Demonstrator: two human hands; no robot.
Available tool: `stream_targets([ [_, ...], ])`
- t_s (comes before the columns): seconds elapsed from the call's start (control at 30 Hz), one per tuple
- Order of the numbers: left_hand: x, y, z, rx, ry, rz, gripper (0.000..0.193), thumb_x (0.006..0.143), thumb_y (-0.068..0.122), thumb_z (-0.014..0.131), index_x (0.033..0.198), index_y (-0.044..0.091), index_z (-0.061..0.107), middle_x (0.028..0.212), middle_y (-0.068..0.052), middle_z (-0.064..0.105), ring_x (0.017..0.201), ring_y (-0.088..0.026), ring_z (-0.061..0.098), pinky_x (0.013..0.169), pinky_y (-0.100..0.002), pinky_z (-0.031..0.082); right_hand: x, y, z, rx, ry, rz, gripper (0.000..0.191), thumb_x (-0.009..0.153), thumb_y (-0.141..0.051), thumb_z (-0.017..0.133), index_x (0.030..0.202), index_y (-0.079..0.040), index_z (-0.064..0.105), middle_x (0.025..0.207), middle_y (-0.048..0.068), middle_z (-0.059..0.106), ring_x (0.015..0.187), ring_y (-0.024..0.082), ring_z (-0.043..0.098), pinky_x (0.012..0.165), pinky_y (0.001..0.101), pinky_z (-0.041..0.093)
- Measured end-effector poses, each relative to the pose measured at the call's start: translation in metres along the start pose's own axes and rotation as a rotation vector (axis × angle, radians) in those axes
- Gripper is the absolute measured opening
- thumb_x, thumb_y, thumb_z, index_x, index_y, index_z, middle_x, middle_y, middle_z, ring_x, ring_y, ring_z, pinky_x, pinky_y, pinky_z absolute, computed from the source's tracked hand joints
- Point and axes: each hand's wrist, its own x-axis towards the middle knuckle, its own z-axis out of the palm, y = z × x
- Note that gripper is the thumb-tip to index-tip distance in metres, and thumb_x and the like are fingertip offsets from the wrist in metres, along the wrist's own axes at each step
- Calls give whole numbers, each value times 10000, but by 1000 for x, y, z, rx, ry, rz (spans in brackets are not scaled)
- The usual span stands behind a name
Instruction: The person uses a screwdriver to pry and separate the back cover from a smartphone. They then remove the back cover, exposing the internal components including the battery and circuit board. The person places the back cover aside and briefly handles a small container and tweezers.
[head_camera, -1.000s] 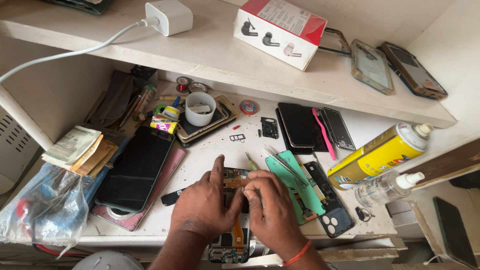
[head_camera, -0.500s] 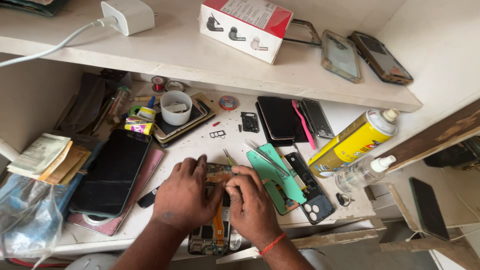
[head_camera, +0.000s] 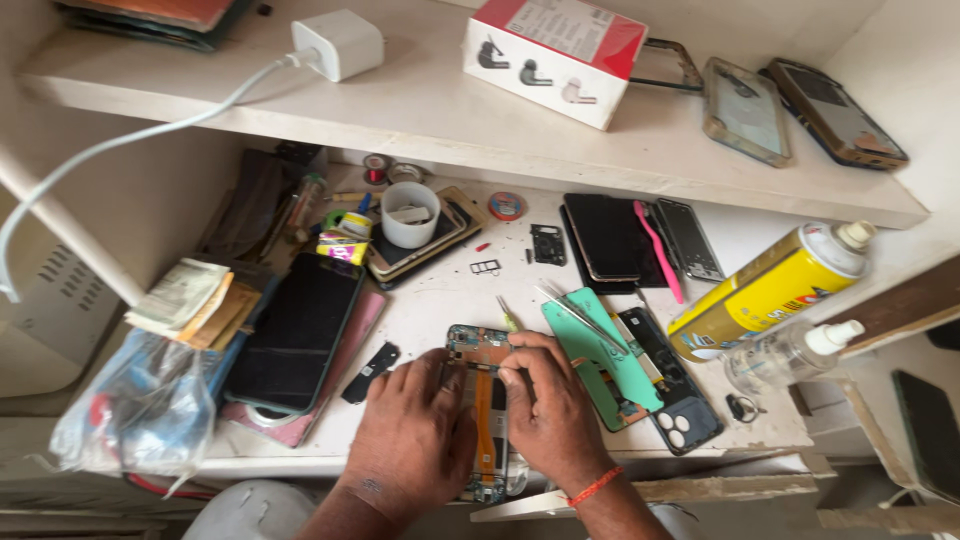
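I see my left hand (head_camera: 415, 435) and right hand (head_camera: 545, 400) pressed flat-fingered on an opened phone (head_camera: 480, 385) lying near the front edge of the white surface (head_camera: 440, 295); neither grips it. Just right lies a green card (head_camera: 590, 350) with tweezers (head_camera: 575, 312); a yellow spray can (head_camera: 770, 290) lies farther right.

Lower half of the opened phone (head_camera: 478, 372) covered by the left hand (head_camera: 415, 440) and right hand (head_camera: 545, 410). Fingertips' grip too small to tell. Black phone (head_camera: 930, 430) cut off at the right edge; white cable (head_camera: 110, 150) at the left.
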Motion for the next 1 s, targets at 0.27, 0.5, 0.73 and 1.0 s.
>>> stream_targets([
  [0.27, -5, -3, -1, -77, -15, -68, 540, 708, 217, 666, 1211, 21, 677, 1325, -168, 571, 1166, -328, 546, 953, -469, 405, -1, 4, 0, -37, -59, -8, 95, 943, -111, 654, 1002, -54, 606, 1259, 127, 665, 1104, 306, 698, 906, 409, 570],
  [0.5, -5, -5, -1, -102, -15, -86, 498, 725, 167, 651, 1205, 40, 690, 1307, -141, 591, 1167, -301, 564, 970, -449, 424, -4, 7, 2, -59, -53, -74, 125, 960, -129, 647, 1036, -50, 586, 1283, 158, 651, 1168, 327, 662, 966, 441, 538],
  [0.73, -2, -1, -3, -101, -51, -176, 484, 729, 165, 650, 1199, 62, 703, 1287, -108, 614, 1175, -288, 565, 978, -440, 425, -3, 9, 3, -46, -63, -87, 123, 972, -131, 637, 1053, -57, 582, 1287, 160, 653, 1177, 318, 659, 986, 443, 531],
  [1.0, -1, 2, -6, -102, -81, -204, 529, 723, 174, 652, 1241, 78, 701, 1323, -107, 606, 1171, -290, 557, 976, -440, 420, -3, 8, 2, -41, -59, -105, 117, 970, -130, 642, 1046, -64, 582, 1285, 154, 662, 1157, 301, 667, 981, 445, 533],
])
